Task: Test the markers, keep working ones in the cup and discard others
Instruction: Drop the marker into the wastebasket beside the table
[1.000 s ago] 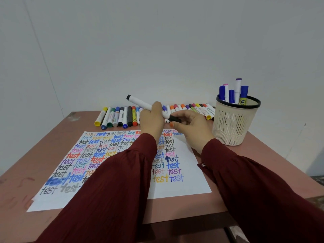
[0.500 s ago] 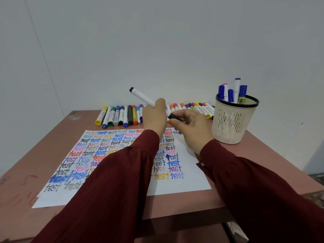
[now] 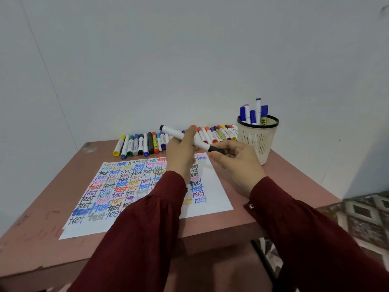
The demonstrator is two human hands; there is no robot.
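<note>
Though few markers [image 3: 252, 116] stood in the cup [image 3: 257, 142], a row [image 3: 147, 143] lay waiting.
My left grip [image 3: 181, 153] held one marker [image 3: 174, 132], my right grip [image 3: 239, 164] pinching its cap [image 3: 216, 149].

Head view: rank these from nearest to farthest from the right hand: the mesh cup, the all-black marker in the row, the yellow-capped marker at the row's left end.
1. mesh cup: just behind and to the right of the right hand.
2. all-black marker: in the row's left group, beyond the left hand.
3. yellow-capped marker: far-left end of the row.
</note>
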